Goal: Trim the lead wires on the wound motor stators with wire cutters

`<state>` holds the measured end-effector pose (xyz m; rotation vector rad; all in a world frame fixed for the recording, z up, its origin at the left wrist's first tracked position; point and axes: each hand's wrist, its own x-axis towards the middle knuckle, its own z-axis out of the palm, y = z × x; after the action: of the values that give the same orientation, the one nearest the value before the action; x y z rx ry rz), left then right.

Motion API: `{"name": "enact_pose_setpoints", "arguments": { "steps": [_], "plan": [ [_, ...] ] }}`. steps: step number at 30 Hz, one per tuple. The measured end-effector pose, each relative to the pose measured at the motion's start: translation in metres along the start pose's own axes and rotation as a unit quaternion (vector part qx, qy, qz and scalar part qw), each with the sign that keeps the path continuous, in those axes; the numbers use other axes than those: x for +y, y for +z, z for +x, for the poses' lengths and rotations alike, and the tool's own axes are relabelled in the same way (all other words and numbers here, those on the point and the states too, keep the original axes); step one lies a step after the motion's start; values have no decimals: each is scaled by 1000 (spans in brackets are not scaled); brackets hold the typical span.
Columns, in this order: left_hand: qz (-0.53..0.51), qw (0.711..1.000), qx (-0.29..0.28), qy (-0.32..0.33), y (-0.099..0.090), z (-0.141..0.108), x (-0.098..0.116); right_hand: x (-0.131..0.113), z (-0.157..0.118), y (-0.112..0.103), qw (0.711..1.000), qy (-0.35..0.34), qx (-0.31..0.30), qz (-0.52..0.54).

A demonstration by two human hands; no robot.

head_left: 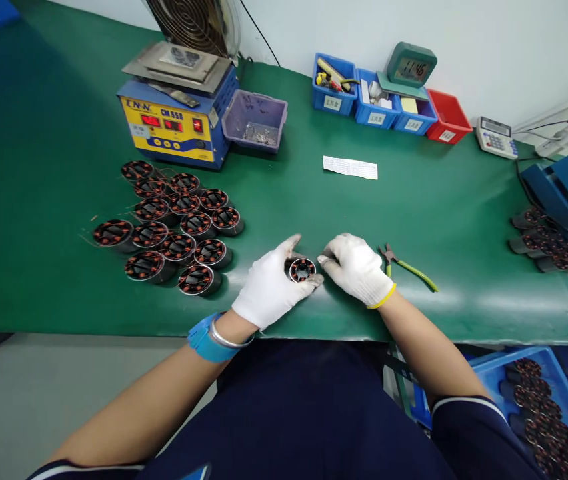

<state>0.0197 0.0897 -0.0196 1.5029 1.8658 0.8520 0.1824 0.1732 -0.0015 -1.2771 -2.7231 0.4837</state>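
In a white glove, my left hand (277,280) wraps round a motor stator (303,269), a dark cylinder with copper windings inside its pale rim. The stator's open end faces up, near the front of the green table. My right hand (351,263), also gloved, is just to the right of it, thumb and fingers pinched together; whatever is between the fingertips is too small to make out. Beside my right wrist lie cutting pliers (414,272) with green handles. More wound stators (197,280) stand grouped to the left of my hands.
A blue and yellow solder pot unit (174,127) stands at back left beside a purple bin (259,120). Blue tool boxes (334,90), a red box (448,117), a clock (411,65) and a calculator (497,137) line the wall. A blue crate (559,373) of stators sits lower right.
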Motion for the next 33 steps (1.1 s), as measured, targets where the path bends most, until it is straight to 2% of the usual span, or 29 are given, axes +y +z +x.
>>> {"name": "enact_pose_setpoints", "arguments": {
  "steps": [3,8,9,11,13,15,17,19,21,23,24,26,28,30,33],
  "plan": [
    [18,999,-24,24,-6,0,-2,-7,-5,0,998,-16,-11,-62],
    [19,994,-86,66,-15,-1,-11,-4,-26,-8,996,-36,-78,19],
    [14,993,-91,71,-14,-1,-12,-3,-27,-9,996,-32,-69,40],
    [3,993,-84,79,-12,-1,-15,-2,-25,-7,997,-37,-12,67],
    [4,995,-63,81,-8,-1,-17,-5,-18,0,992,-84,45,77],
    [28,996,-46,74,-5,-2,-18,-9,-7,8,984,-152,54,73],
    [53,995,-42,72,-4,-2,-18,-9,1,13,980,-175,52,73],
    [66,993,-54,81,-5,-3,-19,-6,5,15,983,-127,83,99],
    [70,992,-63,88,-7,-3,-20,-2,4,12,983,-42,109,139],
    [70,991,-67,87,-9,-3,-20,0,0,8,982,1,79,173],
    [68,992,-67,86,-9,-3,-21,0,-2,6,981,-7,51,185],
    [68,992,-67,87,-8,-3,-22,-3,-4,6,978,-64,19,199],
    [71,991,-62,91,-8,-2,-23,-7,-3,10,971,-144,38,186],
    [78,991,-58,96,-7,-2,-24,-10,0,16,966,-192,72,156],
    [88,989,-61,102,-8,-3,-23,-10,2,25,965,-180,121,147]
  ]
}}
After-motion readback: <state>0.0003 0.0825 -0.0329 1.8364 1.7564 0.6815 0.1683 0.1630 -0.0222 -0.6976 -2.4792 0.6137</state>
